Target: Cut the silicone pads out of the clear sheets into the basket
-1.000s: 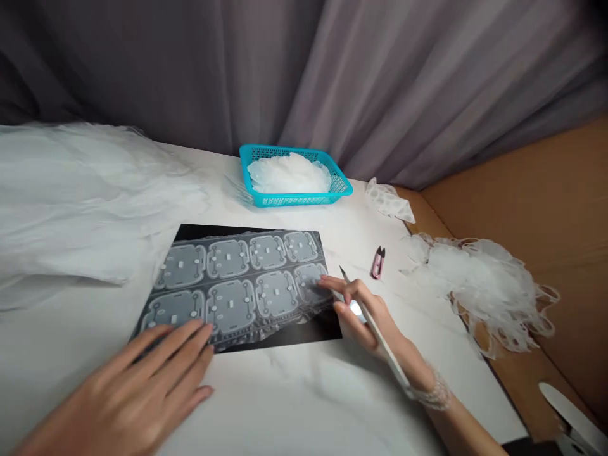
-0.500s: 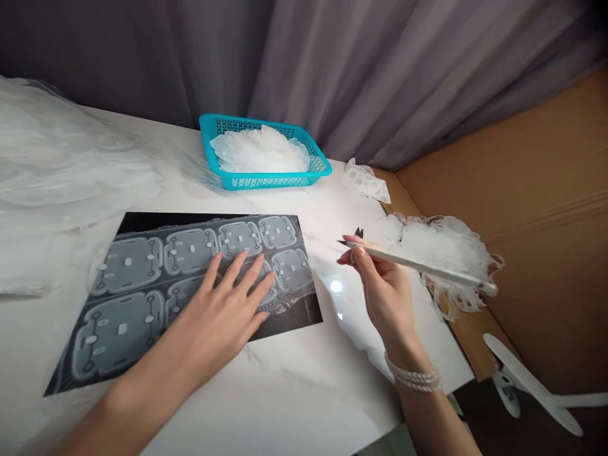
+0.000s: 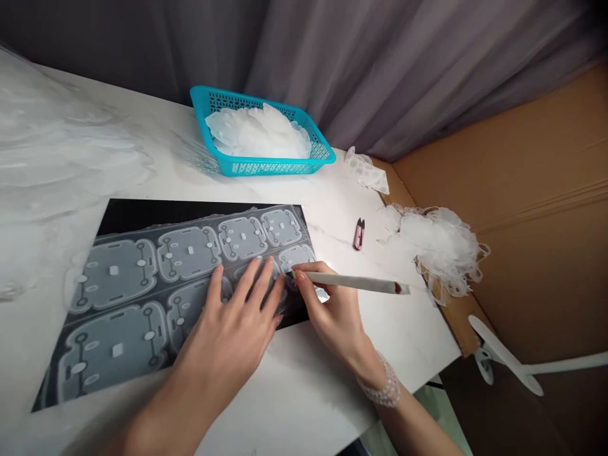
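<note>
Left hand (image 3: 232, 329) is lying flat on the translucent moulded sheet (image 3: 156, 272), fingers (image 3: 259, 278) spread wide and pressing down near the sheet's right end; it is holding nothing. The sheet is resting on a black mat (image 3: 133, 212) in the middle of the white worktop (image 3: 304, 386), its rows of rounded-square panels running left to right.

Right hand (image 3: 332, 313) is sitting just beside the left, fingers (image 3: 304, 288) pinched narrow around a slim white knife (image 3: 351, 282). The tip is touching the sheet at its lower right panel, right by the left fingertips; the handle is pointing away to the right, nearly level. A bead bracelet (image 3: 382, 391) is circling the right wrist.

Farther back, a turquoise basket (image 3: 209, 104) is holding a heap of cut translucent pieces (image 3: 259, 130). Small pink snips (image 3: 358, 234) are lying on the worktop to the right of the mat, well apart from the hands. Beyond them a tangle of trimmed offcuts (image 3: 437, 244) is sitting at the worktop's right edge, against a brown cardboard panel (image 3: 532, 190). Grey curtain (image 3: 380, 63) is hanging behind.
</note>
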`<move>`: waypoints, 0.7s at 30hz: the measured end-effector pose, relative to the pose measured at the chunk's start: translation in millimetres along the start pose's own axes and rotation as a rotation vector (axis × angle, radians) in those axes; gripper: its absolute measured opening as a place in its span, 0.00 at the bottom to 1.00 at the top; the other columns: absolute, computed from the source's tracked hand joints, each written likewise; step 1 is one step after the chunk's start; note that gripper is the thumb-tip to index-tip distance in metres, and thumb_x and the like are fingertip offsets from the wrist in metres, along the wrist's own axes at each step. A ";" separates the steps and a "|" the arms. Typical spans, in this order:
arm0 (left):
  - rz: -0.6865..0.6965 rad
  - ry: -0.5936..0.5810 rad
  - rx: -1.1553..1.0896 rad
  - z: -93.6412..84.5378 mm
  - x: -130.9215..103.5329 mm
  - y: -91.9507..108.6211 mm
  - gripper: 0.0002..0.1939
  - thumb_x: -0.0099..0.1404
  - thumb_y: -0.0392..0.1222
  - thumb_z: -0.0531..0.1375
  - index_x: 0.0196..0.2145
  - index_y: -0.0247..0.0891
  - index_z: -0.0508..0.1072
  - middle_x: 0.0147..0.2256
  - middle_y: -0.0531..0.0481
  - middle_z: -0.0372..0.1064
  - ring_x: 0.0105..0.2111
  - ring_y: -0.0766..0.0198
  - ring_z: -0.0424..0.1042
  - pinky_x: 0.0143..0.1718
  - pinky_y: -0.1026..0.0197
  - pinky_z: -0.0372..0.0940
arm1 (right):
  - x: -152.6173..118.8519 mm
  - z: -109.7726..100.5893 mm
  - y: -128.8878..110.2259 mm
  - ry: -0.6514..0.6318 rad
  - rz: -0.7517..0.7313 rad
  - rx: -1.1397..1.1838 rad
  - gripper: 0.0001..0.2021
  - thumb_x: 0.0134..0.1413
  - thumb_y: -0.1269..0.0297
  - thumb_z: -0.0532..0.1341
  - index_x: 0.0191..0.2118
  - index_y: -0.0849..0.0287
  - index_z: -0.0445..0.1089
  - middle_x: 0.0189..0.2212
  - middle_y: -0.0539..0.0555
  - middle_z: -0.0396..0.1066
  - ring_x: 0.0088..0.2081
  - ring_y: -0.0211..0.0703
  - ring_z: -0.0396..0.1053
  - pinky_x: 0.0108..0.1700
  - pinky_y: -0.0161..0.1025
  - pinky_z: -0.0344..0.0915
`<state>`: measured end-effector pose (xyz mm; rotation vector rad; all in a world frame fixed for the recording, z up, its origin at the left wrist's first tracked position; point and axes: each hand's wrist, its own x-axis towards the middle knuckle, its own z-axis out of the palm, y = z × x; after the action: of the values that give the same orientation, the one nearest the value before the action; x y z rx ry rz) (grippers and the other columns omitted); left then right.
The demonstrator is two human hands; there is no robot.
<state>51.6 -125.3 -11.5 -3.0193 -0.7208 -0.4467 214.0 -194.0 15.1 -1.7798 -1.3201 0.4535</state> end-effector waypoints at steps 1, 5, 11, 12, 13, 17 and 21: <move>0.049 0.016 -0.006 1.0 0.1 -3.0 0.25 0.75 0.40 0.43 0.61 0.32 0.69 0.64 0.35 0.61 0.64 0.44 0.61 0.62 0.26 0.53 | -0.6 1.8 -0.3 -0.001 -0.017 -0.026 0.07 0.67 0.67 0.57 0.43 0.59 0.72 0.36 0.53 0.75 0.35 0.39 0.74 0.37 0.36 0.70; 0.165 0.016 -0.060 4.1 0.2 -13.0 0.23 0.75 0.41 0.45 0.61 0.32 0.68 0.63 0.39 0.64 0.66 0.52 0.58 0.66 0.36 0.51 | -0.2 7.7 -1.3 0.011 -0.057 -0.111 0.07 0.67 0.69 0.56 0.42 0.60 0.72 0.35 0.52 0.75 0.35 0.38 0.74 0.38 0.35 0.70; 0.138 -0.026 -0.105 1.5 0.6 -15.3 0.21 0.75 0.42 0.47 0.58 0.37 0.71 0.63 0.41 0.65 0.63 0.50 0.63 0.63 0.38 0.56 | 1.4 13.9 0.9 0.019 -0.085 -0.252 0.07 0.67 0.69 0.56 0.42 0.60 0.71 0.36 0.53 0.75 0.35 0.39 0.73 0.39 0.36 0.69; 0.141 -0.028 -0.107 0.9 0.9 -15.4 0.21 0.74 0.42 0.47 0.58 0.37 0.71 0.62 0.41 0.65 0.63 0.50 0.63 0.63 0.39 0.56 | 1.7 14.3 1.1 0.020 -0.098 -0.270 0.07 0.67 0.69 0.55 0.42 0.60 0.71 0.36 0.53 0.76 0.35 0.39 0.74 0.38 0.36 0.69; 0.143 -0.029 -0.108 0.4 1.2 -15.7 0.21 0.74 0.43 0.47 0.58 0.37 0.71 0.62 0.41 0.66 0.63 0.50 0.62 0.63 0.39 0.57 | 2.1 14.6 1.1 0.021 -0.111 -0.287 0.07 0.67 0.69 0.55 0.41 0.59 0.71 0.36 0.53 0.76 0.35 0.40 0.74 0.38 0.36 0.69; 0.147 -0.040 -0.113 0.1 1.4 -17.1 0.20 0.74 0.43 0.47 0.57 0.37 0.72 0.62 0.41 0.66 0.64 0.51 0.62 0.63 0.39 0.56 | 2.4 13.7 -1.7 0.011 -0.153 -0.345 0.07 0.68 0.69 0.55 0.40 0.59 0.70 0.35 0.53 0.75 0.34 0.39 0.73 0.37 0.36 0.67; 0.125 -0.035 -0.138 0.4 1.1 -17.0 0.20 0.75 0.43 0.46 0.55 0.39 0.72 0.64 0.44 0.64 0.64 0.54 0.62 0.63 0.40 0.56 | -4.1 10.2 -6.1 -0.048 -0.183 -0.393 0.06 0.68 0.71 0.55 0.40 0.60 0.69 0.31 0.53 0.72 0.30 0.38 0.70 0.32 0.36 0.65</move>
<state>45.1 -109.5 -12.6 -3.1852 -0.5184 -0.4591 201.6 -193.0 13.3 -1.9456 -1.6766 0.1407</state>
